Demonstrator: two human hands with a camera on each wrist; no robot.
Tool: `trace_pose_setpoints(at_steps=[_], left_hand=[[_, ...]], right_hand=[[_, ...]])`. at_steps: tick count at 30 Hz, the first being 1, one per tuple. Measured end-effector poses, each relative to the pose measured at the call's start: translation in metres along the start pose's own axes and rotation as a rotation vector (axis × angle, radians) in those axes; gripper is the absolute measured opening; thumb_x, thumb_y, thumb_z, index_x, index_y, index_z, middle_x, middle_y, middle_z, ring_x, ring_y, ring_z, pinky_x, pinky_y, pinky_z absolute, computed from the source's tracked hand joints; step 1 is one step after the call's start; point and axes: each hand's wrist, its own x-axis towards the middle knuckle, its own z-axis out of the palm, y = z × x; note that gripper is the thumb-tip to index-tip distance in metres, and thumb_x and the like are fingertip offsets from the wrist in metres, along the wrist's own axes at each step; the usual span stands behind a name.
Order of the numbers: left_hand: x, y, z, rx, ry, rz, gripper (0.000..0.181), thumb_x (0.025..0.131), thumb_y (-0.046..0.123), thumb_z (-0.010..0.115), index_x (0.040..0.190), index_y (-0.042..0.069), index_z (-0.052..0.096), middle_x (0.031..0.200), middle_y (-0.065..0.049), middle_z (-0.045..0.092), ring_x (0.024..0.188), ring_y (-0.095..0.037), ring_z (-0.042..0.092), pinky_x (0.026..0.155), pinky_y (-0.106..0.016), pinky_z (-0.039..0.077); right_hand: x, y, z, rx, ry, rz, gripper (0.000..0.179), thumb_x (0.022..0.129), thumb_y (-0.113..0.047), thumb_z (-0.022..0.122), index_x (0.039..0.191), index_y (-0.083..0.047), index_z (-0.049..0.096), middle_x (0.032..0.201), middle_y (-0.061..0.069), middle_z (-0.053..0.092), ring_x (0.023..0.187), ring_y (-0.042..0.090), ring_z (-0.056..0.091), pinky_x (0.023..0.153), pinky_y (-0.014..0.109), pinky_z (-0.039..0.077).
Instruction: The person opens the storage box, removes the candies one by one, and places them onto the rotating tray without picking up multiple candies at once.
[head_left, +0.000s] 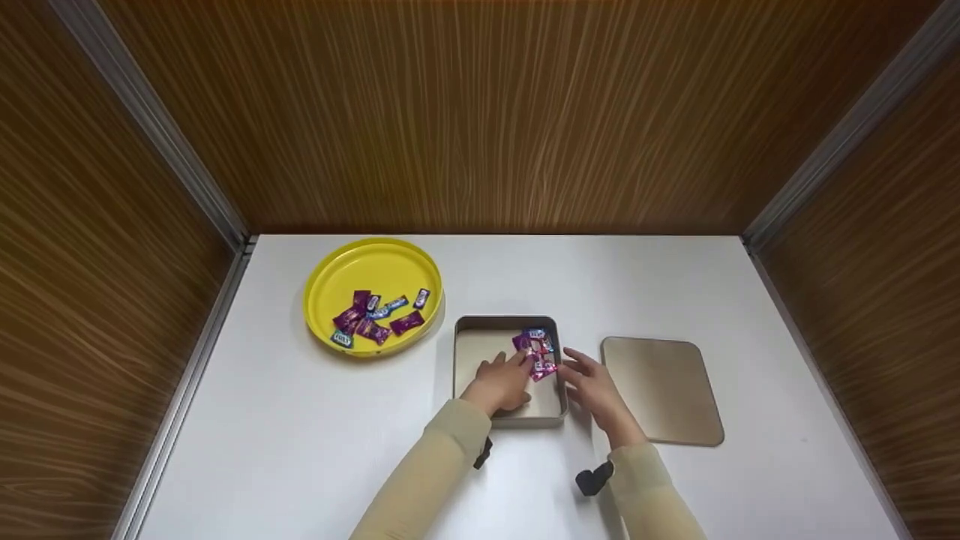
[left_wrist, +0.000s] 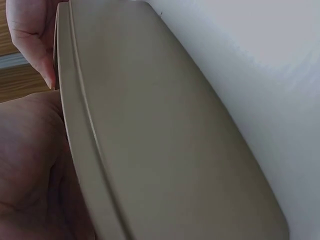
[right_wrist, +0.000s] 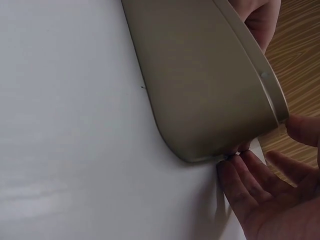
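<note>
An open rectangular metal tin (head_left: 471,349) stands at the middle of the white table. Inside it, small wrapped candies (head_left: 541,366), purple, pink and blue, lie bunched against the right wall. My left hand (head_left: 501,384) reaches down into the tin, its outstretched fingers at the left side of these candies. In the left wrist view the tin's outer wall (left_wrist: 150,125) hides those fingertips. Outside the right wall is my right hand (head_left: 594,386), with its thumb at the rim and its loosely extended fingers (right_wrist: 240,187) by the lower corner in the right wrist view.
A round yellow tray (head_left: 375,262) at the back left holds several purple and blue wrapped candies (head_left: 373,328). Flat on the table right of the tin lies its metal lid (head_left: 664,390). Wood-grain panels (head_left: 495,120) enclose the table at the back and both sides.
</note>
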Motion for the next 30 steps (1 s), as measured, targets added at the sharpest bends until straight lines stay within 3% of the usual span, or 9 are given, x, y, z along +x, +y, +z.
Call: trace_pose_setpoints(at_steps=[9, 13, 18, 22, 26, 30], left_hand=[[-0.003, -0.004, 0.001, 0.116, 0.071, 0.016, 0.061, 0.096, 0.034, 0.062, 0.145, 0.002, 0.044, 0.148, -0.015, 0.042, 0.14, -0.031, 0.034, 0.109, -0.05, 0.034], [-0.007, -0.009, 0.002, 0.148, 0.085, 0.03, 0.054, 0.096, 0.032, 0.062, 0.135, -0.003, 0.054, 0.138, -0.018, 0.046, 0.128, -0.031, 0.048, 0.102, -0.046, 0.042], [-0.013, -0.013, 0.002, 0.181, 0.135, 0.007, 0.036, 0.092, 0.029, 0.066, 0.114, 0.002, 0.068, 0.117, -0.013, 0.05, 0.104, -0.026, 0.056, 0.082, -0.04, 0.05], [-0.015, -0.017, 0.005, 0.201, 0.172, -0.021, 0.024, 0.093, 0.018, 0.061, 0.111, 0.005, 0.069, 0.107, -0.01, 0.055, 0.097, -0.025, 0.056, 0.079, -0.04, 0.049], [-0.015, -0.022, 0.009, 0.217, 0.249, -0.019, 0.022, 0.095, 0.01, 0.054, 0.111, 0.008, 0.07, 0.101, -0.009, 0.062, 0.094, -0.025, 0.059, 0.078, -0.042, 0.049], [-0.015, -0.025, 0.012, 0.215, 0.355, -0.016, 0.019, 0.097, 0.017, 0.055, 0.101, 0.01, 0.073, 0.091, -0.007, 0.066, 0.086, -0.025, 0.062, 0.074, -0.041, 0.05]], right_hand=[[-0.001, -0.003, 0.0, -0.048, 0.0, 0.017, 0.053, 0.098, -0.01, 0.057, 0.146, 0.004, 0.039, 0.138, 0.031, 0.048, 0.126, 0.042, 0.048, 0.103, 0.05, 0.041], [0.0, -0.004, 0.0, -0.056, -0.017, 0.025, 0.051, 0.099, -0.009, 0.055, 0.145, 0.006, 0.038, 0.141, 0.032, 0.044, 0.129, 0.044, 0.045, 0.104, 0.052, 0.04], [0.0, -0.003, 0.0, -0.073, -0.019, 0.023, 0.048, 0.099, -0.011, 0.055, 0.143, 0.006, 0.043, 0.146, 0.029, 0.04, 0.132, 0.043, 0.042, 0.103, 0.052, 0.041], [0.0, -0.003, 0.0, -0.076, -0.026, 0.023, 0.047, 0.1, -0.012, 0.054, 0.142, 0.007, 0.044, 0.145, 0.029, 0.041, 0.132, 0.043, 0.042, 0.104, 0.052, 0.04], [-0.001, -0.004, -0.001, -0.069, -0.03, 0.029, 0.047, 0.1, -0.013, 0.055, 0.142, 0.006, 0.044, 0.146, 0.028, 0.041, 0.133, 0.042, 0.041, 0.105, 0.052, 0.039], [-0.001, -0.005, 0.0, -0.064, -0.036, 0.028, 0.048, 0.1, -0.013, 0.055, 0.142, 0.006, 0.043, 0.147, 0.029, 0.039, 0.134, 0.043, 0.039, 0.105, 0.052, 0.038]])
